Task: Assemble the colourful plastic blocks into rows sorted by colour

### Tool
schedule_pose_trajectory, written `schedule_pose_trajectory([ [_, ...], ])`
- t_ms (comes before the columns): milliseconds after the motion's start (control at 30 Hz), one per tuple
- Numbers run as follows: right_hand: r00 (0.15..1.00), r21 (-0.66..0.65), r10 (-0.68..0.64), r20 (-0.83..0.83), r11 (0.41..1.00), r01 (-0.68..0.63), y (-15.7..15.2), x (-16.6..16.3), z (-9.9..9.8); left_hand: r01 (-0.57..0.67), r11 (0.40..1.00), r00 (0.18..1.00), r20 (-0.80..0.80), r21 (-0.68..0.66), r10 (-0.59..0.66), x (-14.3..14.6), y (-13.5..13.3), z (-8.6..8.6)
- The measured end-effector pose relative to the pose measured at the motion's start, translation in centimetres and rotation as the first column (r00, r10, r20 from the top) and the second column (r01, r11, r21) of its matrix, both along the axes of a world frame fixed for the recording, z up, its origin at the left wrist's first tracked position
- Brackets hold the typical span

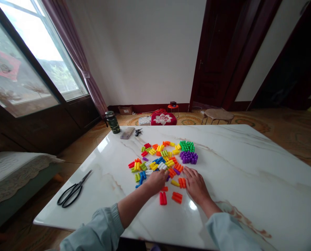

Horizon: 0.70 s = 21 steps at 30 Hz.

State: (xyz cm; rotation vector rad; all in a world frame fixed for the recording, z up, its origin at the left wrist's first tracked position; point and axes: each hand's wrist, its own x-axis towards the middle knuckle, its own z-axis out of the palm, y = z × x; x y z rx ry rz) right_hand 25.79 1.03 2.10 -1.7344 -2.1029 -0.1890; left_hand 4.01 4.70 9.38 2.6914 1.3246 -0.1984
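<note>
Many small, bright plastic peg-like pieces (162,166) lie in a loose spread on the table, several of them side by side in short rows. My left hand (158,181) reaches into the near side of the spread, fingers curled together and pointing down; whatever is in them is hidden. My right hand (196,184) rests on the tabletop at the right of the spread, fingers stretched out beside an orange group (182,182). Closer to me are a red group (163,198) and another orange group (176,197). Green pieces (187,146) and purple pieces (189,157) stand tightly bunched at the far right.
Black-handled scissors (71,193) lie on the left of the white marble-patterned table (262,181). A camouflage flask (113,122), a blurred flat object (127,133) and keys (138,132) sit at the far left edge. A round stool (218,114) stands beyond the table.
</note>
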Motion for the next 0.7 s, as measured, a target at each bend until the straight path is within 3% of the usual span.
schedule_pose_trajectory([
  [100,1.000,-0.006,0.000,-0.003,1.000,0.000,0.0,0.0,0.1,0.002,1.000,0.989,0.150,-0.029,0.003,-0.7,0.0,-0.7],
  [167,1.000,-0.006,0.000,-0.006,1.000,0.000,0.0,-0.1,0.2,-0.037,0.995,0.900,0.430,-0.091,0.073,-0.9,0.1,-1.2],
  [233,1.000,-0.005,0.000,-0.007,1.000,0.000,-0.1,-0.1,0.3,-0.098,0.961,0.635,0.727,-0.260,0.262,-1.0,0.2,-1.6],
  [300,1.000,-0.005,0.000,-0.009,1.000,0.000,-0.1,-0.1,0.3,-0.076,0.841,0.230,0.811,-0.536,0.538,-1.1,0.4,-1.7],
  [367,1.000,-0.003,-0.001,-0.011,1.000,0.001,-0.1,-0.1,0.3,0.082,0.639,-0.107,0.631,-0.765,0.769,-1.4,0.6,-1.7],
  [400,1.000,0.000,-0.003,-0.013,1.000,0.003,-0.1,-0.1,0.2,0.179,0.546,-0.197,0.514,-0.818,0.835,-1.6,0.7,-1.6],
  [433,1.000,0.003,-0.005,-0.014,1.000,0.005,-0.1,-0.1,0.2,0.258,0.478,-0.233,0.426,-0.840,0.874,-1.8,0.9,-1.5],
  [467,1.000,0.005,-0.006,-0.016,1.000,0.006,-0.1,-0.1,0.1,0.299,0.441,-0.232,0.383,-0.846,0.894,-1.9,1.0,-1.3],
  [500,1.000,0.005,-0.006,-0.018,1.000,0.006,0.0,-0.1,0.1,0.288,0.443,-0.204,0.397,-0.849,0.895,-1.9,1.2,-1.1],
  [567,1.000,-0.005,-0.003,-0.023,1.000,0.003,0.0,-0.1,0.0,0.085,0.575,-0.025,0.575,-0.814,0.817,-1.4,1.6,-0.8],
  [633,1.000,-0.020,-0.001,-0.030,1.000,0.001,0.0,-0.1,0.0,-0.149,0.748,0.254,0.706,-0.647,0.661,-0.4,2.1,-0.6],
  [700,0.999,-0.034,0.002,-0.039,0.999,-0.003,0.0,-0.1,0.1,-0.232,0.849,0.458,0.717,-0.475,0.526,1.0,2.6,-0.4],
])
